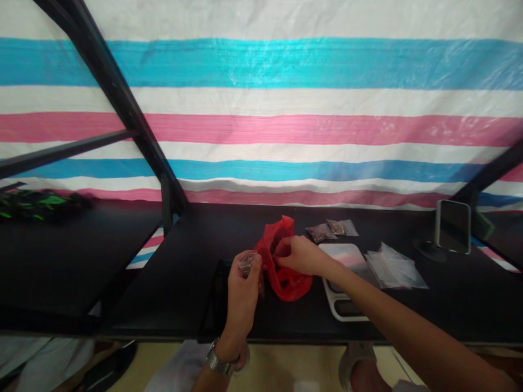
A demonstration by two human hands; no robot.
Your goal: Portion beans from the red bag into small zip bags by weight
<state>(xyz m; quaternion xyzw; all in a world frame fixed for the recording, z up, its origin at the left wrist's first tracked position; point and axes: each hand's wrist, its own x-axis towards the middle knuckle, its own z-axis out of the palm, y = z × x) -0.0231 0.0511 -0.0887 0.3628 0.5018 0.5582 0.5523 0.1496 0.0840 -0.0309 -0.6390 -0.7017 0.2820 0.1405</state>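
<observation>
My left hand is raised above the black table and shut on a small clear plastic bag, which its fingers partly hide. My right hand pinches the edge of a crumpled red plastic bag at its mouth. The red bag rests on the tabletop between my hands and a white digital kitchen scale. The scale has a shiny metal platform, and my right forearm passes over its near part. The inside of the red bag is mostly hidden.
Two small zip bags of brown material lie behind the scale, with a pile of clear plastic bags to its right. A phone on a stand stands at the back right. A dark metal frame and striped tarpaulin rise behind.
</observation>
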